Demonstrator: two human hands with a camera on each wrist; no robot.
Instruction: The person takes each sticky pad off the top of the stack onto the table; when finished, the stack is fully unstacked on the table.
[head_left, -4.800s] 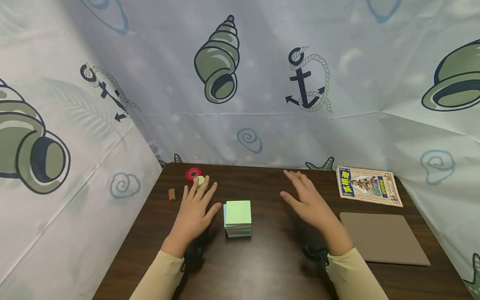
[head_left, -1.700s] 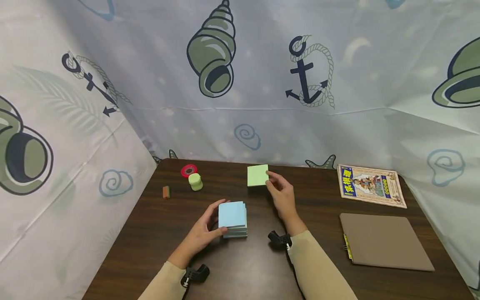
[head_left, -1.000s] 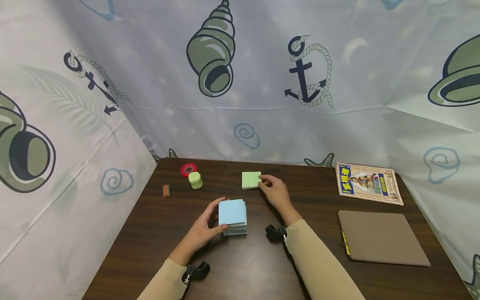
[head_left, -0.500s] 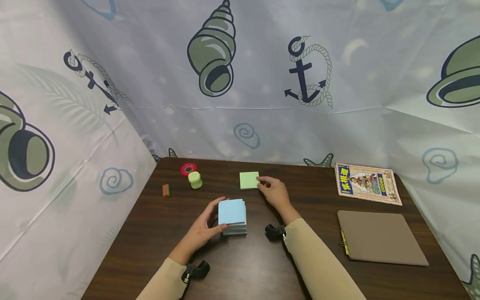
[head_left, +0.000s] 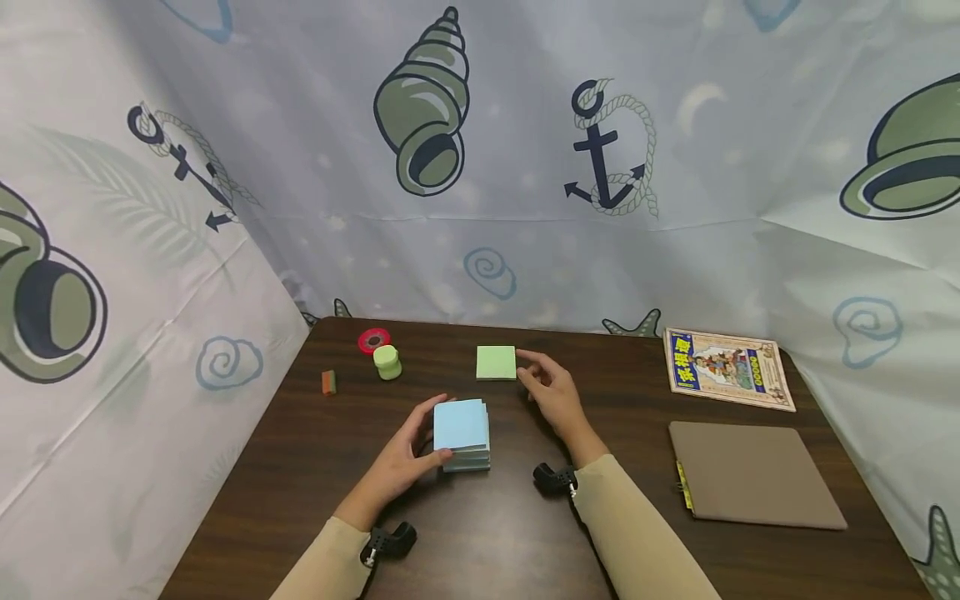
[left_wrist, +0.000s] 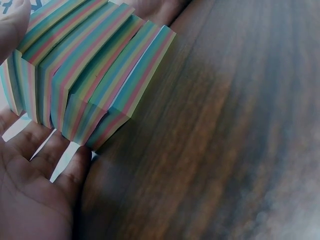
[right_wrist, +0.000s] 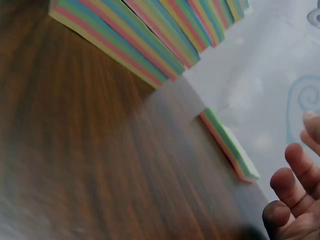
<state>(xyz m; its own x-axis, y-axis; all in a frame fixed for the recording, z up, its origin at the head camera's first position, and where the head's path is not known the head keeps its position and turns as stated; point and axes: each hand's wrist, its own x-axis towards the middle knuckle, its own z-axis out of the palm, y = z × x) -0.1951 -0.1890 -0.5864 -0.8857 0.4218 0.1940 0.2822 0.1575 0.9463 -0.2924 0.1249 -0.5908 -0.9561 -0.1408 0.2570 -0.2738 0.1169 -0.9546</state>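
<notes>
A stack of sticky note pads (head_left: 461, 427) stands on the dark wooden table, a blue sheet on top. My left hand (head_left: 397, 467) grips it from the left, thumb at the near side and fingers along the far left. In the left wrist view, the stack's striped edges (left_wrist: 95, 65) show the pads slightly out of line. Farther back, a single pad with a green top (head_left: 496, 362) lies flat. My right hand (head_left: 557, 400) is just right of that pad, fingers loosely bent. The right wrist view shows a gap between the fingers and the pad (right_wrist: 230, 145).
At the back left are a red ring-shaped item (head_left: 374, 340), a small pale green cylinder (head_left: 387, 362) and a small orange-and-green block (head_left: 328, 382). On the right lie an illustrated booklet (head_left: 727, 369) and a brown flat board (head_left: 757, 475) with a yellow strip at its left edge.
The right hand took the green-topped pad off the stack, set it down farther back and has now let go, drawing slightly right. The left hand came to the stack and stays there.
</notes>
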